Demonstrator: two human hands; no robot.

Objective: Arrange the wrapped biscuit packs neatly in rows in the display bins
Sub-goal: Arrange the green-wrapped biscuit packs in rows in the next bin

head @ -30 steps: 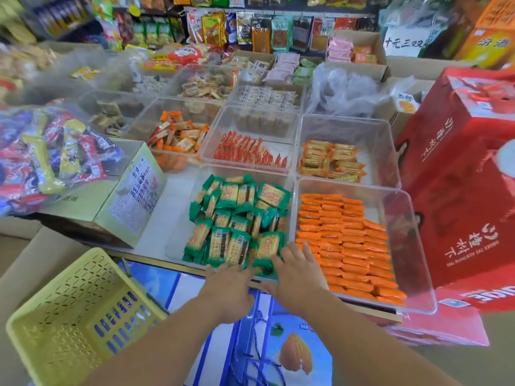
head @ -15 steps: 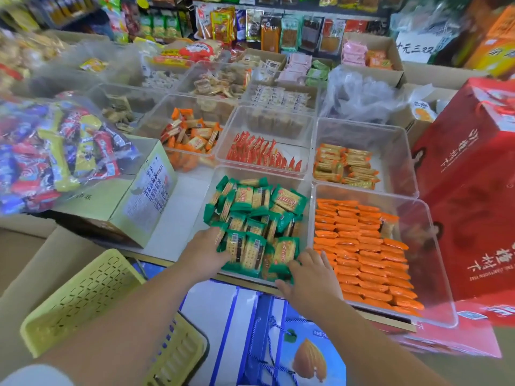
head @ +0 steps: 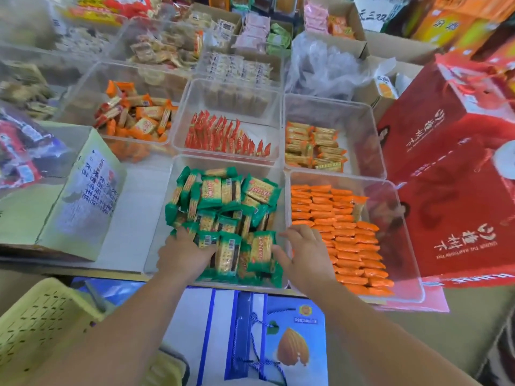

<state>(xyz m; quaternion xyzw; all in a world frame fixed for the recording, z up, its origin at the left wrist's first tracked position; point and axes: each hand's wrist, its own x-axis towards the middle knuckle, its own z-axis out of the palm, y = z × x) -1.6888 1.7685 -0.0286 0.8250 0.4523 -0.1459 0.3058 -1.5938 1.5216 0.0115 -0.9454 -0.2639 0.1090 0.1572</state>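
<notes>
Green biscuit packs [head: 223, 207] jumbled in front clear bin [head: 158, 224]. My left hand [head: 185, 254] dug in among them, grip unclear. My right hand [head: 306, 254] spread flat, thumb against pack edge. Light, slippery wrap, probably brittle inside: I'd pinch long edges gently.

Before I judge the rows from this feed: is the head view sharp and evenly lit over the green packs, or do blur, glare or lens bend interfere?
Head view: the green packs, left hand and right hand are fairly sharp, evenly lit, no hard shadows. Head view: the far bins at the top are soft. Head view: lens bend bows the orange-pack bin; faint sheen on its wall.
</notes>
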